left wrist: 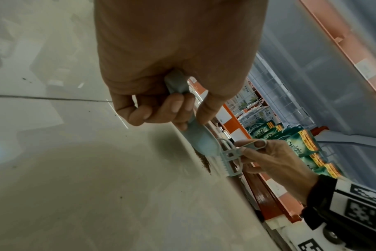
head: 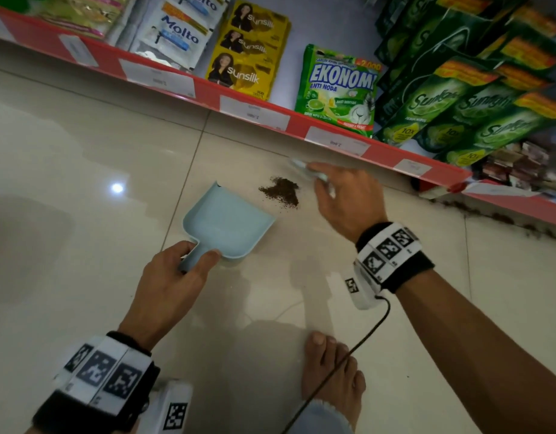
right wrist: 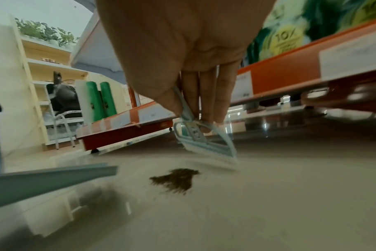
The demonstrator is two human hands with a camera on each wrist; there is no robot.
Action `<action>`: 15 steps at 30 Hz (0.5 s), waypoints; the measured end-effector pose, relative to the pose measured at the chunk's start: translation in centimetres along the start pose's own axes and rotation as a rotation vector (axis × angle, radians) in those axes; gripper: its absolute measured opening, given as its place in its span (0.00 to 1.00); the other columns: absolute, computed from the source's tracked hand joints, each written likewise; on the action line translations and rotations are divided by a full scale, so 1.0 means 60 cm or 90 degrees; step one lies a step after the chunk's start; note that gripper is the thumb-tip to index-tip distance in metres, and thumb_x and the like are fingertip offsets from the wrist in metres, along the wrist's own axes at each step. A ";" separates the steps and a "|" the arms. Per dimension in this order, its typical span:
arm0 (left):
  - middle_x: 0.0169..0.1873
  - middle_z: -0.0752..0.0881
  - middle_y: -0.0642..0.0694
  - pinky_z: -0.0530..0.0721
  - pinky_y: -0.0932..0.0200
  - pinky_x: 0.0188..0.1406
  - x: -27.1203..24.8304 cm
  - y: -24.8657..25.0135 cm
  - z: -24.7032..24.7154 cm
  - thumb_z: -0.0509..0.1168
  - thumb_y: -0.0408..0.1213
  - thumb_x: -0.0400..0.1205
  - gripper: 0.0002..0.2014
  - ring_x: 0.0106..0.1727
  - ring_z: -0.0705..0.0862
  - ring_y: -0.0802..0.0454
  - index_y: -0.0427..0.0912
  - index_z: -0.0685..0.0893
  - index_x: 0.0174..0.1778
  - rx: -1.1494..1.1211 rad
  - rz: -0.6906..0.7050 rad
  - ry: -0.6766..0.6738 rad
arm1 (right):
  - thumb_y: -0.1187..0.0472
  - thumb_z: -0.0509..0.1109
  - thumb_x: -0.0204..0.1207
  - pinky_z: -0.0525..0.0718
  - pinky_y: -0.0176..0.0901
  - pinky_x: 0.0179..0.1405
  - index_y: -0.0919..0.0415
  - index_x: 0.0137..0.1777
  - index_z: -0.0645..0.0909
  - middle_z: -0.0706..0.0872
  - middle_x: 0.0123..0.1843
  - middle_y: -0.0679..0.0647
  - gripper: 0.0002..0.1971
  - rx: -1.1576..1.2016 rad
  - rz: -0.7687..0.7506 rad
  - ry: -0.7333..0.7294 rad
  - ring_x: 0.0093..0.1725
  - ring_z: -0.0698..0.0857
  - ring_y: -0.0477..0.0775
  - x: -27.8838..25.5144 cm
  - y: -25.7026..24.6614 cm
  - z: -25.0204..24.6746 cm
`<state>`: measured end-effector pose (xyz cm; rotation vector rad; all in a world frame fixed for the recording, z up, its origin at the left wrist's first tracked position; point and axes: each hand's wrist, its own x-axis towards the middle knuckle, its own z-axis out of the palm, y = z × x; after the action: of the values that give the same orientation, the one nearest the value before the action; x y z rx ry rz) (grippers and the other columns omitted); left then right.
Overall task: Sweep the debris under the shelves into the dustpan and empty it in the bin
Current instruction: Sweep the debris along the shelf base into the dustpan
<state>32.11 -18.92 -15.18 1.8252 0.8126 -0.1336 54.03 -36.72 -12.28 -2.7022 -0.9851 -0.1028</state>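
On pale glossy floor tiles (head: 82,151) beside red shelving (head: 207,89), your left hand (head: 173,277) gripping pale blue plastic dustpan (head: 226,220) handle, your right hand (head: 348,202) pinching small pale blue brush (right wrist: 206,146), dark brown debris pile (head: 281,191) between dustpan mouth and brush

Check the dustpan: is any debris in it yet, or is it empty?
Empty. The head view shows the dustpan with a bare blue inside, while the debris pile lies on the floor just beyond its lip.

tiled floor (head: 82,158) | on it: dustpan (head: 229,220), debris pile (head: 281,191), bare foot (head: 333,371)
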 end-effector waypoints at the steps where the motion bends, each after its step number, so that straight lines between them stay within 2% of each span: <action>1: 0.19 0.79 0.56 0.75 0.56 0.30 -0.005 -0.004 0.001 0.67 0.53 0.81 0.15 0.25 0.75 0.59 0.47 0.81 0.34 -0.018 0.017 0.025 | 0.58 0.65 0.78 0.88 0.52 0.35 0.50 0.61 0.87 0.92 0.37 0.58 0.15 -0.021 0.017 0.026 0.33 0.88 0.64 0.006 0.009 -0.005; 2: 0.18 0.78 0.55 0.74 0.58 0.29 0.009 -0.014 -0.024 0.68 0.52 0.81 0.16 0.22 0.74 0.60 0.46 0.80 0.34 -0.028 0.014 0.062 | 0.59 0.66 0.78 0.87 0.54 0.35 0.51 0.60 0.88 0.91 0.37 0.60 0.14 -0.051 0.042 0.034 0.34 0.88 0.67 0.013 0.018 -0.008; 4: 0.18 0.78 0.54 0.73 0.59 0.27 0.005 -0.015 -0.011 0.68 0.51 0.81 0.16 0.20 0.74 0.62 0.46 0.80 0.33 -0.025 0.005 0.053 | 0.60 0.65 0.78 0.87 0.56 0.42 0.50 0.62 0.86 0.91 0.44 0.61 0.15 -0.086 0.094 -0.029 0.43 0.89 0.69 0.025 0.029 -0.006; 6: 0.18 0.78 0.55 0.72 0.60 0.26 -0.001 -0.008 0.001 0.68 0.51 0.81 0.15 0.20 0.74 0.63 0.47 0.79 0.32 -0.010 0.013 0.043 | 0.59 0.65 0.78 0.88 0.55 0.51 0.49 0.63 0.86 0.92 0.50 0.57 0.16 -0.049 0.096 -0.133 0.48 0.89 0.65 0.019 0.025 0.002; 8: 0.18 0.78 0.56 0.71 0.60 0.27 0.001 -0.008 0.003 0.68 0.50 0.81 0.15 0.20 0.74 0.63 0.47 0.79 0.32 -0.032 0.010 0.046 | 0.58 0.67 0.76 0.88 0.53 0.54 0.47 0.62 0.86 0.93 0.51 0.51 0.16 -0.002 0.064 -0.181 0.48 0.89 0.60 -0.002 0.009 0.008; 11: 0.17 0.77 0.56 0.71 0.61 0.26 0.003 -0.007 0.003 0.67 0.51 0.81 0.14 0.19 0.74 0.63 0.47 0.79 0.34 -0.023 0.007 0.047 | 0.56 0.67 0.76 0.88 0.53 0.49 0.46 0.59 0.88 0.93 0.51 0.49 0.14 0.009 0.031 -0.128 0.46 0.90 0.58 -0.023 -0.011 0.001; 15: 0.18 0.77 0.50 0.73 0.60 0.27 -0.001 -0.016 -0.001 0.67 0.51 0.81 0.15 0.20 0.73 0.61 0.44 0.82 0.36 0.000 -0.001 0.054 | 0.63 0.66 0.79 0.88 0.49 0.48 0.51 0.62 0.88 0.93 0.50 0.54 0.16 -0.012 0.011 -0.041 0.44 0.90 0.60 0.020 -0.005 -0.018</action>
<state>31.50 -18.74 -15.90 1.8407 0.8740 -0.0579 54.76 -36.04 -11.01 -2.7463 -0.9829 -0.0214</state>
